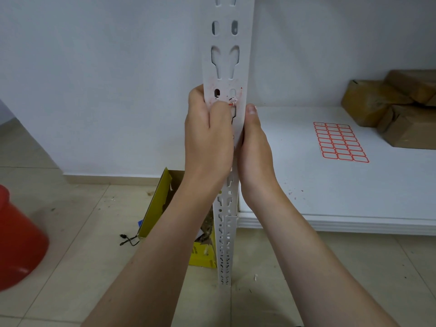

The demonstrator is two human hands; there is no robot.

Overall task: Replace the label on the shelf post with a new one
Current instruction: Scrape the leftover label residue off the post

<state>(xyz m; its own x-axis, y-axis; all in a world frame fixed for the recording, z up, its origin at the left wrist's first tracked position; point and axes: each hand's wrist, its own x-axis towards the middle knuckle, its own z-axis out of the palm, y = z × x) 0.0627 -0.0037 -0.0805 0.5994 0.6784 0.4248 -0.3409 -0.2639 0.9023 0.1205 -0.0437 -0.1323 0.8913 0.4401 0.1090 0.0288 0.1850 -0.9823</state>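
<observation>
White slotted steel shelf post [227,67] upright through the centre, 12 to 6 o'clock, foot on the tiled floor [94,208]. At the centre of its face, a torn red-and-white label scrap [232,101] stuck beside a slot, with faint red smears around it. Left hand [208,135] on the post from 9 o'clock — fingers curled round the left edge, 1 bent digit on the face with its tip at the scrap. Right hand [254,147] pressed along the right edge from 3 o'clock, thumb straight and pointing to 12; its fingers hidden behind the post, so cannot tell whether wrapped round it or flat. At 3 o'clock, flat on the white shelf board [354,197], a label sheet [341,142] of red-bordered blanks in 3 columns — well apart from both hands. Brown cardboard parcels [389,107] stacked at 2 o'clock. Open yellow carton [154,204] on the floor at 7 o'clock, just behind the post, black cord [128,240] beside it. Red plastic tub [18,244] at 8 o'clock, partly out of view.
</observation>
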